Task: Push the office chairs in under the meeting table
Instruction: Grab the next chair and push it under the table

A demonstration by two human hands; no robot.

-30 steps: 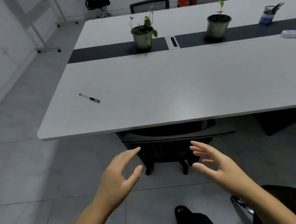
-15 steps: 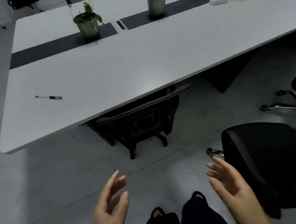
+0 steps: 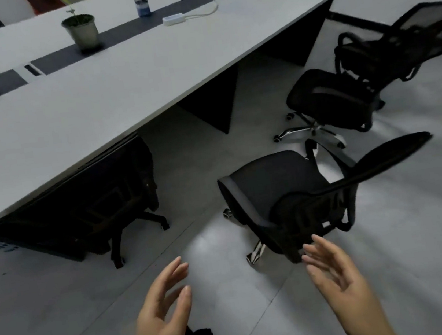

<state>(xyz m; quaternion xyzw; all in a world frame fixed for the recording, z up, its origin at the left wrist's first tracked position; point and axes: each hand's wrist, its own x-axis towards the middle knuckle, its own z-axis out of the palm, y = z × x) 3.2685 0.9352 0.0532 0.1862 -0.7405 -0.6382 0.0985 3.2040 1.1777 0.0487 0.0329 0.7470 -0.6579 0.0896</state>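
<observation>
A long white meeting table (image 3: 123, 76) runs from the left to the upper right. One black office chair (image 3: 111, 198) stands tucked under its near edge at the left. A second black chair (image 3: 296, 194) stands free on the floor to the right, its mesh back toward me. A third chair (image 3: 339, 95) and a fourth chair (image 3: 420, 25) stand farther off at the right, away from the table. My left hand (image 3: 163, 312) is open, low in the middle. My right hand (image 3: 338, 278) is open, its fingertips just short of the second chair's back.
On the table stand two potted plants (image 3: 82, 31), a pen cup (image 3: 142, 4) and a white power strip (image 3: 173, 19) with its cable. Dark table legs (image 3: 214, 106) reach the floor between the chairs. Grey tiled floor (image 3: 416, 211) spreads around me; my dark trousers show at the bottom.
My view has swung right from the tucked-in chair toward the free chairs. Both hands have pulled back from the first chair, staying open; the right one now nears the second chair's back.
</observation>
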